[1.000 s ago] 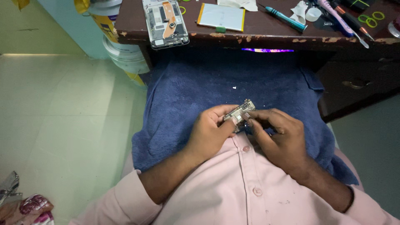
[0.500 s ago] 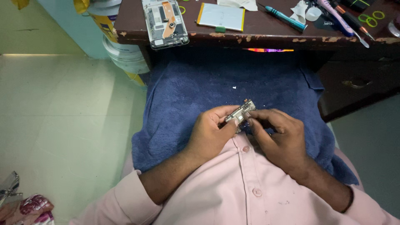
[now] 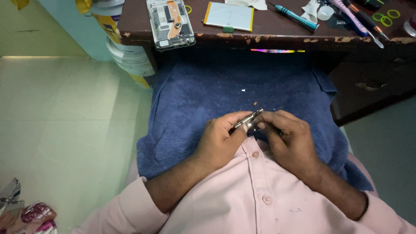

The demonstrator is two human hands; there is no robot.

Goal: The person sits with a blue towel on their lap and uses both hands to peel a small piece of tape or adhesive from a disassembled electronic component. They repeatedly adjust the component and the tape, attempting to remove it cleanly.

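Observation:
My left hand (image 3: 219,141) and my right hand (image 3: 288,136) meet over my lap, both pinching a small silvery metal part (image 3: 248,120) between their fingertips. The part is held edge-on, tilted up to the right. Under the hands a dark blue towel (image 3: 203,95) covers my lap. Two tiny specks, one white (image 3: 243,90) and one brownish (image 3: 255,103), lie on the towel just beyond the hands.
A worn dark wooden desk (image 3: 268,37) runs across the top. On it lie an opened phone frame (image 3: 170,21) overhanging the edge, a flat white battery (image 3: 229,16), a teal screwdriver (image 3: 292,16), pens and yellow rings. A white bucket (image 3: 125,54) stands left on pale floor.
The metal part has turned from showing its face to nearly edge-on between my fingers. Both hands stay in the same place over the towel.

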